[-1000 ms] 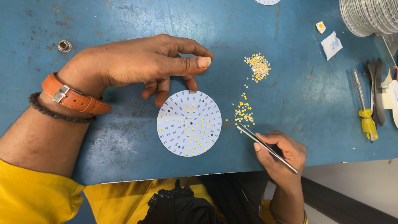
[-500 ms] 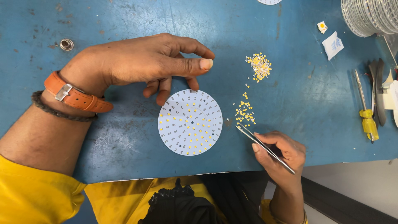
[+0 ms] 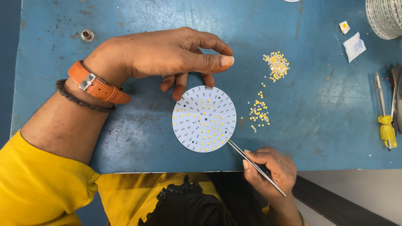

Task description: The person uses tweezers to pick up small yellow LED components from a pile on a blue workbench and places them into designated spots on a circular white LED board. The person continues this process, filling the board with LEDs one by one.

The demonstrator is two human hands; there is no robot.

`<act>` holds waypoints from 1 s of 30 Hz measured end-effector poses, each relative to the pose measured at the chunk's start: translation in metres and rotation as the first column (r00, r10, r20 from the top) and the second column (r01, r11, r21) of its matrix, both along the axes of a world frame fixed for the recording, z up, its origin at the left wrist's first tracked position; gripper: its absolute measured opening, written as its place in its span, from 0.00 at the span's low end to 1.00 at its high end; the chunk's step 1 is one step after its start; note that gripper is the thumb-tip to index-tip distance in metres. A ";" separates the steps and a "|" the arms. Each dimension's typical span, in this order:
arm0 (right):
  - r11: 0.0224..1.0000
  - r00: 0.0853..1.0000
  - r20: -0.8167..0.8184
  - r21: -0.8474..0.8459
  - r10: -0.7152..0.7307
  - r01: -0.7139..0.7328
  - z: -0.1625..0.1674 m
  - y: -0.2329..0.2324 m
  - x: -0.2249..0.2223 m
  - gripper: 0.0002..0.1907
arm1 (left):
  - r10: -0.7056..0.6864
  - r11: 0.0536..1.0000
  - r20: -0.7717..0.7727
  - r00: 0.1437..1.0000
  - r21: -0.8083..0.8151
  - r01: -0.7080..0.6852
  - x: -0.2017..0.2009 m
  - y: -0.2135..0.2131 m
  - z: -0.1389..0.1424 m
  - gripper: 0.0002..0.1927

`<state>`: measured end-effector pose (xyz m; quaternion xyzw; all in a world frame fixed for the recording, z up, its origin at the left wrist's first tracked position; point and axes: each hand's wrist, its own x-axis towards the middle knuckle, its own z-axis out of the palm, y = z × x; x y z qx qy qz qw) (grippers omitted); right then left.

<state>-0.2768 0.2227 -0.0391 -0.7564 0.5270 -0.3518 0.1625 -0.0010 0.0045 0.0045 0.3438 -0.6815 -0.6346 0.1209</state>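
My right hand [image 3: 272, 167] is pinched shut on a pair of slim metal tweezers [image 3: 255, 166], and their tips now touch the lower right edge of the round white board [image 3: 204, 118]. Half a second ago those tips hung just off the rim, toward the loose chips; now they are over the board itself, so I judge that a chip is being set down in one of the last open spots there, though I cannot see whether the tips carry one.

My left hand [image 3: 167, 56] has stayed where it was, fingers loosely curled and holding nothing, with 2 or 3 fingertips resting at the board's upper edge to steady it. The board has not shifted; it lies flat on the blue desk [image 3: 125, 138], near its front edge, between my 2 hands, most of its face dotted with small yellow chips.

Just right of the board lies a small scatter of yellow chips [image 3: 258, 113], and a denser heap [image 3: 276, 65] sits farther up. A yellow-handled screwdriver [image 3: 384, 121] lies well apart at the right.
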 end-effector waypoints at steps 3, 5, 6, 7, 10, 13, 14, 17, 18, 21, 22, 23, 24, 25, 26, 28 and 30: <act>0.991 0.995 0.095 0.134 0.004 -0.017 0.004 -0.003 -0.007 0.08 | 0.009 1.000 0.014 1.000 0.000 -0.009 0.000 0.000 0.001 0.40; 0.983 0.995 0.100 0.177 0.026 -0.043 0.007 -0.006 -0.013 0.09 | 0.009 1.000 0.013 1.000 -0.004 -0.009 0.000 0.000 0.001 0.40; 0.979 0.994 0.103 0.198 0.036 -0.056 0.008 -0.007 -0.015 0.10 | 0.008 1.000 0.013 1.000 -0.007 -0.008 0.000 0.001 0.001 0.40; 0.976 0.994 0.099 0.210 0.036 -0.056 0.009 -0.008 -0.017 0.10 | 0.009 1.000 0.014 1.000 -0.007 -0.009 0.000 0.001 0.001 0.40; 0.970 0.995 0.095 0.237 0.037 -0.059 0.010 -0.011 -0.019 0.12 | 0.013 1.000 0.019 1.000 -0.009 -0.013 0.000 0.001 0.001 0.39; 0.965 0.993 0.109 0.254 0.044 -0.071 0.010 -0.012 -0.019 0.13 | 0.017 1.000 0.026 1.000 -0.014 -0.016 0.000 0.001 0.000 0.39; 0.963 0.992 0.115 0.260 0.047 -0.076 0.009 -0.012 -0.019 0.12 | 0.015 1.000 0.029 0.999 -0.017 -0.014 -0.001 0.001 -0.001 0.40; 0.965 0.990 0.125 0.244 0.063 -0.092 0.008 -0.010 -0.020 0.12 | -0.010 1.000 -0.003 1.000 0.003 0.010 0.000 -0.001 -0.002 0.40; 0.968 0.990 0.126 0.232 0.069 -0.097 0.007 -0.009 -0.021 0.12 | -0.022 1.000 -0.021 1.000 0.013 0.022 0.001 -0.002 -0.002 0.40; 0.973 0.966 0.257 0.219 0.014 -0.073 0.005 -0.006 -0.027 0.10 | -0.045 0.999 -0.077 0.996 0.021 0.047 0.001 -0.002 -0.003 0.41; 0.978 0.974 0.219 0.208 -0.063 0.017 0.005 -0.006 -0.031 0.10 | -0.046 0.999 -0.074 0.996 0.018 0.047 0.001 -0.003 -0.003 0.41; 0.975 0.973 0.182 0.197 -0.142 0.106 0.006 -0.006 -0.036 0.10 | -0.046 0.999 -0.071 0.996 0.016 0.047 0.001 -0.003 -0.003 0.40; 0.964 0.964 0.147 0.184 -0.221 0.193 0.007 -0.007 -0.040 0.10 | -0.045 0.999 -0.067 0.997 0.016 0.047 0.000 -0.002 -0.003 0.40; 0.968 0.967 0.138 0.168 -0.212 0.188 0.007 -0.007 -0.043 0.10 | -0.052 0.998 -0.070 0.996 0.015 0.053 0.000 -0.002 -0.003 0.40; 0.971 0.971 0.130 0.153 -0.203 0.182 0.007 -0.008 -0.045 0.10 | -0.058 0.998 -0.071 0.996 0.015 0.059 0.000 -0.002 -0.002 0.40; 0.975 0.975 0.117 0.145 -0.187 0.169 0.006 -0.009 -0.046 0.10 | -0.054 0.998 -0.053 0.997 0.013 0.055 -0.001 -0.001 -0.002 0.40; 0.974 0.978 0.107 0.160 -0.176 0.158 0.005 -0.008 -0.044 0.11 | -0.036 0.999 -0.016 0.999 0.009 0.036 -0.001 0.000 -0.001 0.40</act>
